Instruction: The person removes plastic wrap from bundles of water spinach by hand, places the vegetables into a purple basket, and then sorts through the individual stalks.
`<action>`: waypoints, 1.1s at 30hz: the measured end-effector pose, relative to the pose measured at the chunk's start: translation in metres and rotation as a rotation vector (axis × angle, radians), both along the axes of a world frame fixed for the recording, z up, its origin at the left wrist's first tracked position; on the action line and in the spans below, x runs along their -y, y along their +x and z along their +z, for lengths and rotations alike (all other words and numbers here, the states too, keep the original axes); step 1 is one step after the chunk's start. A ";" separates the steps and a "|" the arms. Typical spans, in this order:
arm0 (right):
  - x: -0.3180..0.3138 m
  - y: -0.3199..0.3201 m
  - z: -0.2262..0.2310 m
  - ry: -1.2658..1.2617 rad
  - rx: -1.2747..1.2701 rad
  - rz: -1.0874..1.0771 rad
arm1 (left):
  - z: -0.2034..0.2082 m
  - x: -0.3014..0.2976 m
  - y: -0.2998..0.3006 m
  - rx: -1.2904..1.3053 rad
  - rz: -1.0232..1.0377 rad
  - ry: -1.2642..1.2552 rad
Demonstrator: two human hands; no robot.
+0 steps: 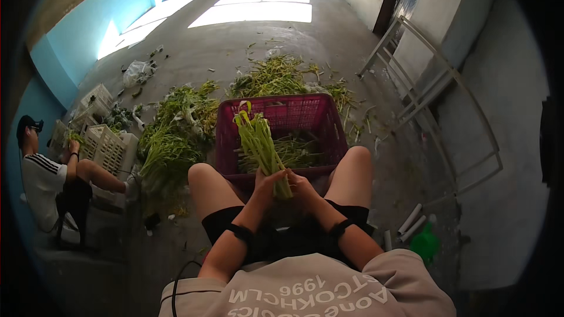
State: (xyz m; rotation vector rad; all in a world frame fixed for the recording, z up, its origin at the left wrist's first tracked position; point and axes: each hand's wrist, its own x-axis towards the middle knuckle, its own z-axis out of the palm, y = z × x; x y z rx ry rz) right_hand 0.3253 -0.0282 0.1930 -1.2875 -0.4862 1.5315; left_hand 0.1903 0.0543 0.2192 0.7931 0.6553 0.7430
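A bunch of pale green vegetable stalks [258, 145] leans up and to the left in front of me. My left hand [268, 182] is closed around its lower part. From the other side, my right hand [299, 184] is closed at the butt end of the bunch; its fingers are partly hidden. Just beyond my hands, between my knees, stands a dark pink plastic crate [334, 135] with slatted walls. Thin green stalks [294, 151] lie in the bottom of it, partly covered by the held bunch.
Heaps of greens lie left of the crate [173, 135] and behind it [273, 76]. At far left a seated person [47, 182] handles greens beside white crates [106, 147]. To the right, a metal frame [440, 94] leans at the wall, near white tubes [411, 223] and a green plastic item [425, 243].
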 end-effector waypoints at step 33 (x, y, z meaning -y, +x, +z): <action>0.014 0.030 0.041 0.249 -0.024 -0.224 | -0.012 -0.017 -0.009 0.234 0.101 -0.057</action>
